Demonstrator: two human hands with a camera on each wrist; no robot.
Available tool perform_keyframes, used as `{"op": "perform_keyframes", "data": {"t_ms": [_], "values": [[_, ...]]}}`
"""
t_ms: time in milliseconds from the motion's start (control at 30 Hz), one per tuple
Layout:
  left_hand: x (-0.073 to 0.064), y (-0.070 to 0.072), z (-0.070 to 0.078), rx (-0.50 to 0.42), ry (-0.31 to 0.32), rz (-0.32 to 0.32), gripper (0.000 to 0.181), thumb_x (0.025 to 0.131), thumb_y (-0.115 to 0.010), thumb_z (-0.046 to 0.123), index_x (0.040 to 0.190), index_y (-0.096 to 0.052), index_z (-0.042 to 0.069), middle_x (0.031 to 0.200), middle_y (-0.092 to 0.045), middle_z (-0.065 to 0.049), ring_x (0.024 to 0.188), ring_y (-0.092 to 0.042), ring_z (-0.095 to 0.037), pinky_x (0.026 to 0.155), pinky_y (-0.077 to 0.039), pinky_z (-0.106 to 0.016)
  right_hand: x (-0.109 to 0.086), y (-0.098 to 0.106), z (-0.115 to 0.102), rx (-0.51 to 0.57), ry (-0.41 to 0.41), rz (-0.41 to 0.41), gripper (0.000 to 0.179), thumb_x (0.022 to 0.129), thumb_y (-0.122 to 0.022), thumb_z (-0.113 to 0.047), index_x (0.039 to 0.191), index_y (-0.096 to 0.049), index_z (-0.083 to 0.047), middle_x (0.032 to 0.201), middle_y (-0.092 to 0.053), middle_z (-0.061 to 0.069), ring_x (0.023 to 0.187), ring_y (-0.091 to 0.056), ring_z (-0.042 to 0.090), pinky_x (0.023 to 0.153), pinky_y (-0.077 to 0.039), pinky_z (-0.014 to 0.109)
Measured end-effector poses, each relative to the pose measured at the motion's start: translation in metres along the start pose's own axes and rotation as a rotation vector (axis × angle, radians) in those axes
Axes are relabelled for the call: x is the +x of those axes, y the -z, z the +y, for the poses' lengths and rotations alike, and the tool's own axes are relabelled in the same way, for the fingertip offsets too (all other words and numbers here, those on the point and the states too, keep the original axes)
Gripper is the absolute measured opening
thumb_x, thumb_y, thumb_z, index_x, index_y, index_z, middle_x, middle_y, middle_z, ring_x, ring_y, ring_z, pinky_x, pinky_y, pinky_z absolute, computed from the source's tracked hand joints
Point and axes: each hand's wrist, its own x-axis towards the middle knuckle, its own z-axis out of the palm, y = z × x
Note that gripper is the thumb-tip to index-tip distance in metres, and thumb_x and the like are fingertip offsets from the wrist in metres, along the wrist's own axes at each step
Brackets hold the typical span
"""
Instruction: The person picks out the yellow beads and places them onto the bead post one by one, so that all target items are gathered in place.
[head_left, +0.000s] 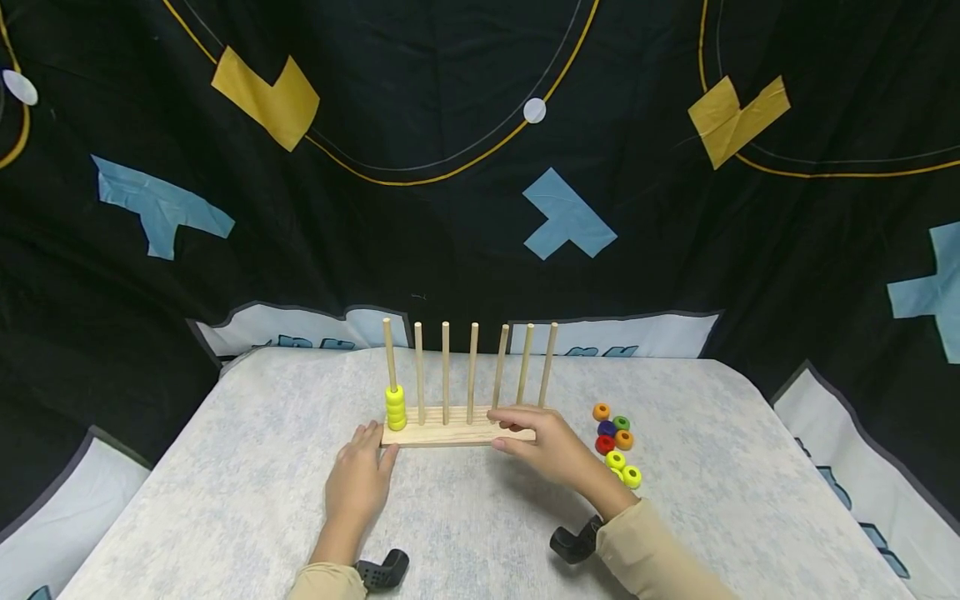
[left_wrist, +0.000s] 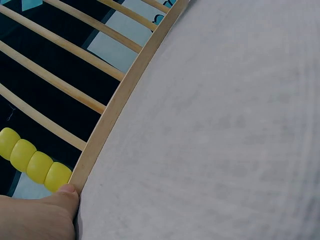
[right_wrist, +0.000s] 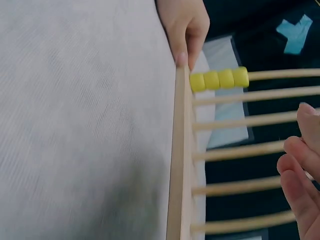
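A wooden peg rack [head_left: 442, 435] stands on the table, with several upright pegs in a row along its flat base. Several yellow beads [head_left: 396, 408] are stacked on its leftmost peg; the other pegs carry none. My left hand [head_left: 358, 482] grips the base's left end, its thumb [left_wrist: 65, 200] on the front edge beside the yellow stack. Over the right part of the base is my right hand [head_left: 551, 446], fingers loosely bent and apart, holding nothing. In the right wrist view, the right fingers [right_wrist: 300, 195] appear in front of the pegs.
Loose beads lie to the right of the rack: orange [head_left: 624, 440], green [head_left: 622, 423], dark blue [head_left: 606, 428], red [head_left: 605, 446] and yellow [head_left: 632, 477]. A pale cloth covers the table [head_left: 225, 500]. Behind it hangs a black curtain [head_left: 420, 250] with taped shapes.
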Motion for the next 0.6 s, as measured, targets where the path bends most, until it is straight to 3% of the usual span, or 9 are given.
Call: {"op": "perform_keyframes", "data": {"t_ms": [267,600], "values": [[0.000,0.000,0.000,-0.001,0.000,0.009,0.055,0.102,-0.054,0.032,0.145,-0.045,-0.001,0.153,-0.043,-0.021,0.146,-0.035,-0.039,0.120,-0.028,-0.056,-0.018,0.023,0.022,-0.074,-0.048,0.094,0.035,0.095,-0.069,-0.023,0.130,-0.066,-0.019,0.131,-0.067,-0.001,0.111,-0.067,0.018,0.092,-0.059,0.043],[0.000,0.000,0.000,0.003,-0.007,0.006,0.056,0.103,-0.054,0.032,0.145,-0.045,-0.002,0.152,-0.043,-0.022,0.146,-0.035,-0.039,0.122,-0.026,-0.055,-0.045,0.048,0.053,-0.125,-0.082,0.164,0.035,0.096,-0.067,-0.019,0.131,-0.065,-0.011,0.130,-0.068,0.004,0.108,-0.069,0.019,0.089,-0.059,0.041]]}}
